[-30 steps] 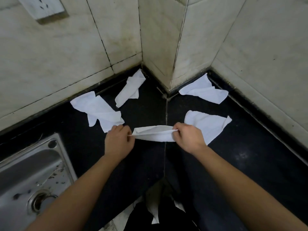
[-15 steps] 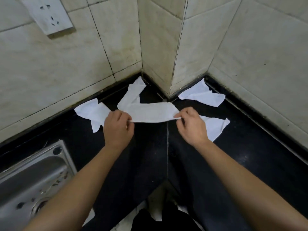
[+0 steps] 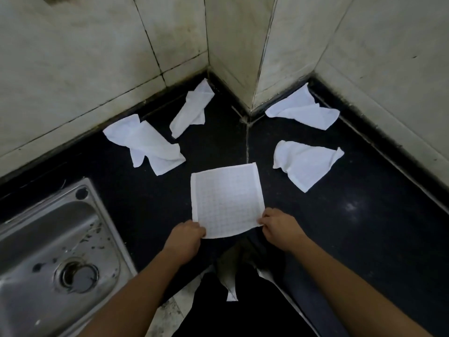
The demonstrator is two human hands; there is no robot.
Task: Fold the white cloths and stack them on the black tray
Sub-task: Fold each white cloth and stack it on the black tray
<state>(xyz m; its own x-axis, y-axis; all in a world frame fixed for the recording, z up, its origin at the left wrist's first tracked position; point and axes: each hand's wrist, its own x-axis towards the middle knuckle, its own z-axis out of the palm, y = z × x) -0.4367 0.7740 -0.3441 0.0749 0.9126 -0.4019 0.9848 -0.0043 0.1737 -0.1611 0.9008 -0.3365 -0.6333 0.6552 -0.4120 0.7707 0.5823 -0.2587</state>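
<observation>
A person's left hand [image 3: 185, 240] and right hand [image 3: 281, 231] each pinch a near corner of the flat cloth [image 3: 227, 200], spread square on the black counter [image 3: 364, 227] close to its front edge, at the seam where the counter's two runs meet; the far edge lies straight, the near edge sags between the hands. Four crumpled cloths lie apart from it: the left cloth [image 3: 145, 144] near the left wall's foot, beyond the steel sink [image 3: 48, 251]; the back cloth [image 3: 192, 108] at the back edge beside the tiled pillar [image 3: 243, 57]; the corner cloth [image 3: 303, 111] in the right back corner, touching the wall's foot; the right cloth [image 3: 306, 164] near the flat cloth's right edge, a strip of bare counter between them. Bare black surface separates the flat cloth from the sink's rim; a wider stretch runs to the counter's right edge.
</observation>
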